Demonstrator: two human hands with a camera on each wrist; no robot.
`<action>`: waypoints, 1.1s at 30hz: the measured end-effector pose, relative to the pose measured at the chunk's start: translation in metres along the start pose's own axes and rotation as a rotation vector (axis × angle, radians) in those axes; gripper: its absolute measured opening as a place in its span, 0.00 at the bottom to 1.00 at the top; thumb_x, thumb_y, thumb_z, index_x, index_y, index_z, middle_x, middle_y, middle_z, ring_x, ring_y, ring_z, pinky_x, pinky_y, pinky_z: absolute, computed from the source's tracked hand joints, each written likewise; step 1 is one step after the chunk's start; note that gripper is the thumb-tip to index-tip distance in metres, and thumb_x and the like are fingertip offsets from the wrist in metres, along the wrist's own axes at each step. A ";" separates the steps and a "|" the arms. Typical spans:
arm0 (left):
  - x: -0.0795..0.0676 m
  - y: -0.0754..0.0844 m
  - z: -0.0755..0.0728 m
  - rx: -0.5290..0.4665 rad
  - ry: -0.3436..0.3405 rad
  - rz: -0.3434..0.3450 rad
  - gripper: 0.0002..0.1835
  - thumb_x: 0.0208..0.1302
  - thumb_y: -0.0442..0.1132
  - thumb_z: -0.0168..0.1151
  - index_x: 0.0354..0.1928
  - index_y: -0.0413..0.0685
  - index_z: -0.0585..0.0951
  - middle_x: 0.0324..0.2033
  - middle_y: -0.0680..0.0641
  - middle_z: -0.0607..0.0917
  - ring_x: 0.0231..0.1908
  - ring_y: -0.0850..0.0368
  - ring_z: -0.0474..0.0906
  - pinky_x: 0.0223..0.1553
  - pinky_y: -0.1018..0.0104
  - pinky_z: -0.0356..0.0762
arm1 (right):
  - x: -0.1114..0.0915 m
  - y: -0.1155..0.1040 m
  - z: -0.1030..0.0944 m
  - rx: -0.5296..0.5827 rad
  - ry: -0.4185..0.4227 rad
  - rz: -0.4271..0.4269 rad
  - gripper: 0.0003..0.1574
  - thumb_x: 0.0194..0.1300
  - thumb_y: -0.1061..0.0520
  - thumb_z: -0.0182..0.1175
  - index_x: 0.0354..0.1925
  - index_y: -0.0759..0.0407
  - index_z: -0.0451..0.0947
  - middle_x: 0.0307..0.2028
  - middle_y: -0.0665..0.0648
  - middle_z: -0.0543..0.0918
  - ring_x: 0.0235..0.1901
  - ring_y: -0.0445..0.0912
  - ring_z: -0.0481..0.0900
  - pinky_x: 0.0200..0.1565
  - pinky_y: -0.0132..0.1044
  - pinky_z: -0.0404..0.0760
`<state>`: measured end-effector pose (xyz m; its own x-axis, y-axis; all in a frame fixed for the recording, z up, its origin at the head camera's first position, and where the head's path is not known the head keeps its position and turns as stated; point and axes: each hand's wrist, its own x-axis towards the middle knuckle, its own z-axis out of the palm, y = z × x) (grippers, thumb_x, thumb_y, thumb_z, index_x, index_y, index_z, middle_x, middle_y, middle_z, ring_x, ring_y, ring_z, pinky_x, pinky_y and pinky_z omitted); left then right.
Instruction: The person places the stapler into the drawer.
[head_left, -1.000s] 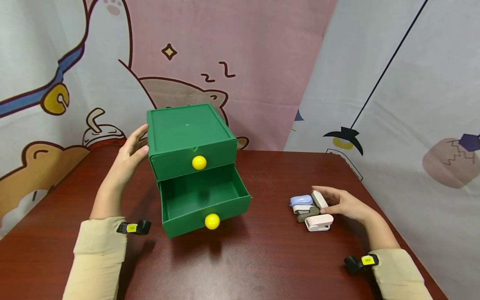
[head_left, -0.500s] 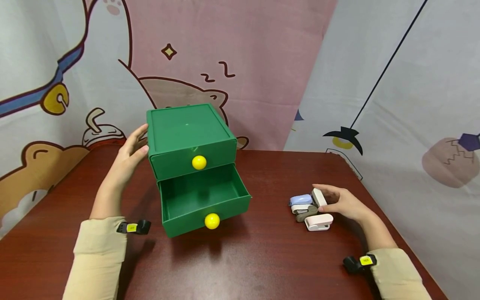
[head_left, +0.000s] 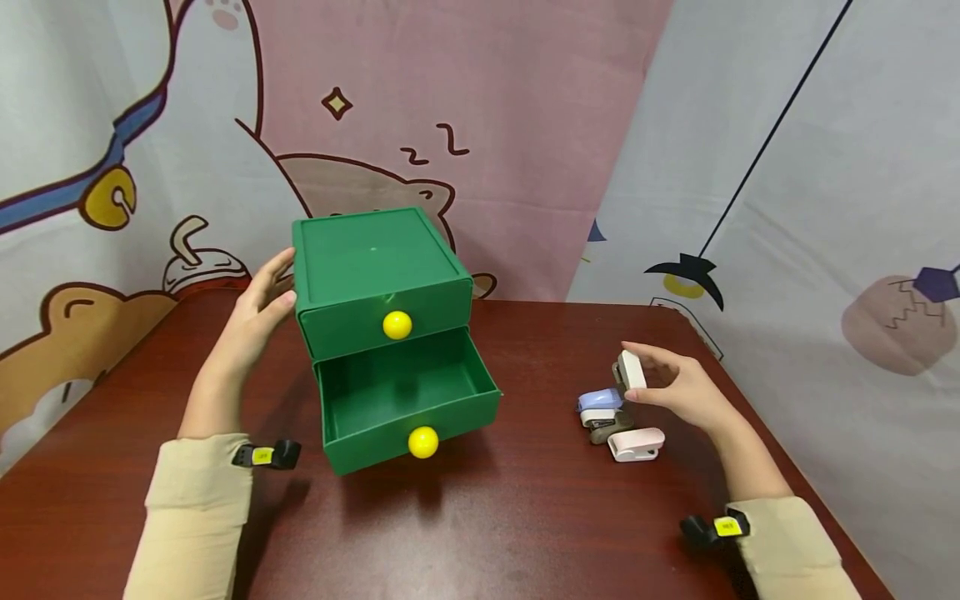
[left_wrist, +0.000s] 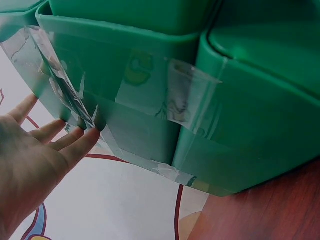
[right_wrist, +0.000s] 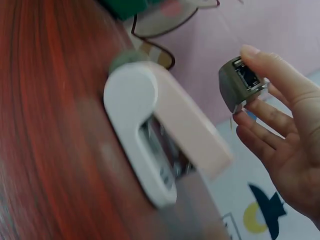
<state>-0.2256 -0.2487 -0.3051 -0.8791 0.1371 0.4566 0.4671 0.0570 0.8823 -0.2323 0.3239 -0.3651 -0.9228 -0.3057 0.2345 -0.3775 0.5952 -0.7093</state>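
Observation:
A small stapler, white on one face and grey-green on another, is pinched between the thumb and fingers of my right hand. In the right wrist view the held stapler shows its grey-green end and dark inside. Below and left of that hand lie a blue stapler, a white one, a grey-green one and, nearest me, a pale pink stapler. My left hand rests extended fingers against the left side of a green two-drawer cabinet; clear tape runs along that side.
The cabinet's lower drawer is pulled out with nothing inside, a yellow knob on its front. Its upper drawer is closed. A dark red wooden table carries everything, and a printed curtain hangs behind it.
My right hand has risen away from the other staplers, slightly back and left, lifting the small stapler with it. The left hand and cabinet stay in place.

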 end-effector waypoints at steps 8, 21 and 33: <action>0.000 -0.001 -0.001 0.017 0.004 -0.001 0.32 0.70 0.40 0.49 0.74 0.51 0.55 0.71 0.41 0.54 0.67 0.47 0.52 0.53 0.75 0.64 | 0.006 -0.039 0.012 0.070 0.064 -0.133 0.43 0.51 0.63 0.73 0.66 0.56 0.70 0.54 0.53 0.78 0.45 0.41 0.74 0.38 0.33 0.76; 0.000 -0.001 -0.001 0.007 -0.005 0.016 0.32 0.70 0.40 0.50 0.74 0.51 0.56 0.70 0.41 0.55 0.67 0.48 0.53 0.52 0.75 0.65 | 0.024 -0.106 0.048 0.197 0.050 -0.213 0.43 0.48 0.66 0.74 0.63 0.56 0.73 0.51 0.54 0.80 0.43 0.46 0.75 0.39 0.41 0.76; 0.001 -0.001 0.000 -0.006 -0.001 0.002 0.33 0.70 0.39 0.49 0.75 0.50 0.54 0.71 0.41 0.54 0.67 0.47 0.52 0.53 0.75 0.64 | 0.041 -0.145 0.083 0.289 -0.001 -0.284 0.43 0.48 0.62 0.75 0.63 0.55 0.74 0.53 0.51 0.79 0.46 0.47 0.76 0.47 0.47 0.75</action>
<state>-0.2266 -0.2483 -0.3053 -0.8780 0.1383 0.4583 0.4684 0.0504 0.8821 -0.2089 0.1633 -0.3071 -0.7847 -0.4289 0.4475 -0.5800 0.2535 -0.7741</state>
